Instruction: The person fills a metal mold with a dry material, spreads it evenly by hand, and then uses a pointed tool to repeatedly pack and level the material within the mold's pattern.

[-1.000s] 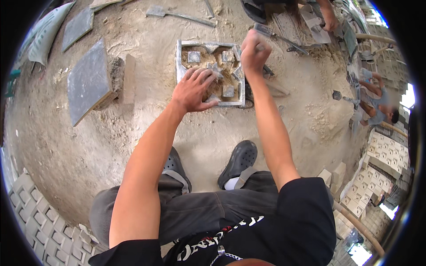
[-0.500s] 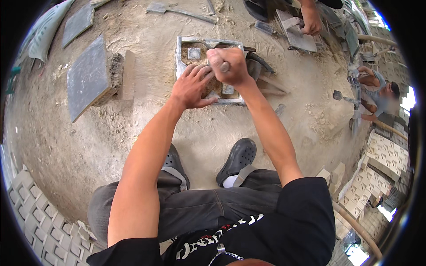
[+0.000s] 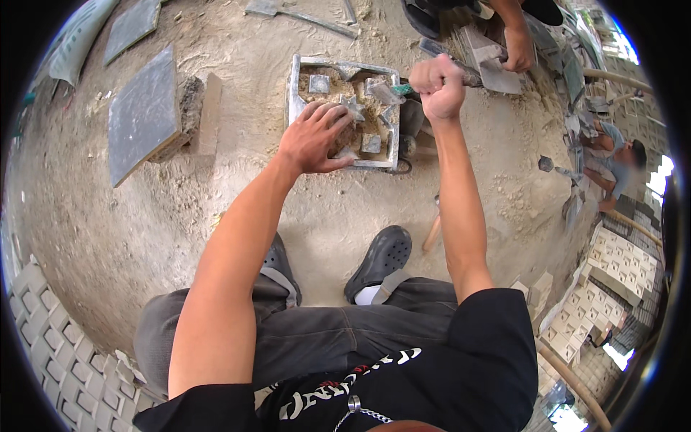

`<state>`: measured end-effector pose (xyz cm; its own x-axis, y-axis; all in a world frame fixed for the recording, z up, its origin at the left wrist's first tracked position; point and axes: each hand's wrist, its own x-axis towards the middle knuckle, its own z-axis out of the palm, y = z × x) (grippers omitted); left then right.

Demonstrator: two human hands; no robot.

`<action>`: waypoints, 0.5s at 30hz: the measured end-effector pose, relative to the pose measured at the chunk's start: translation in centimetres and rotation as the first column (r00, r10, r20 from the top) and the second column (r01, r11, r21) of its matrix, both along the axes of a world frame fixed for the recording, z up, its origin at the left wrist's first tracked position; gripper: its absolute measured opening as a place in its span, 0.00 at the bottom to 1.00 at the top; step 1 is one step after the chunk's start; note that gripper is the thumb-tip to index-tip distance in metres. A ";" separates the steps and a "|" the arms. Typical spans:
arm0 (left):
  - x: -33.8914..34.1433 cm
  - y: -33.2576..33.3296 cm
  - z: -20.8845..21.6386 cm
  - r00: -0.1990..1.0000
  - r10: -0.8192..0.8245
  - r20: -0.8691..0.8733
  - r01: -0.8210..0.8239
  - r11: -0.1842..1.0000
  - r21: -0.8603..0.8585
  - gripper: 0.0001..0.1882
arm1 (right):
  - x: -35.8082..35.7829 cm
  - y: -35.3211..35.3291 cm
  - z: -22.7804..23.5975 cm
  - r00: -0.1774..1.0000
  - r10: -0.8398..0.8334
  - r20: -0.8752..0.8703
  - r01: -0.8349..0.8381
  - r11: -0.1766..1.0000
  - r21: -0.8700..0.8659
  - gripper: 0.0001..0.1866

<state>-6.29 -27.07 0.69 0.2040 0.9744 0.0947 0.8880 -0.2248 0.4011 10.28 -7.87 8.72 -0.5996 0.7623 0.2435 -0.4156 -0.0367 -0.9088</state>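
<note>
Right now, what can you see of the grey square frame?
The squarish frame looks like dusty grey metal and lies flat on sandy ground. Inside are a central star-shaped piece and small square blocks, with tan, crumbly material between. The left hand rests on its left side, hiding the lower-left part. The blade of the right hand's tool is over its upper-right area; whether they touch is unclear.

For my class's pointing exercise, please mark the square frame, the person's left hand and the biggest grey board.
Square frame [image 3: 293,88]: head view, left bar.
Left hand [image 3: 312,138]: head view, back of the hand.
Grey board [image 3: 146,115]: head view, middle of flat face.
</note>
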 end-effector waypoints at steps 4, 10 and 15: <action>-0.4 -0.5 0.0 1.000 0.004 0.013 -0.004 1.000 0.000 0.45 | -0.2 -1.2 3.4 1.000 0.013 0.017 -0.014 0.998 0.059 0.25; 0.2 0.0 0.1 1.000 -0.006 0.021 0.005 0.999 0.034 0.44 | 0.1 -0.9 -2.6 0.989 0.089 0.120 -0.111 0.975 0.193 0.24; -0.2 -0.2 0.2 1.000 0.004 0.017 -0.004 1.000 -0.005 0.44 | -2.6 -2.8 1.4 0.976 -0.129 0.176 0.117 0.990 0.075 0.25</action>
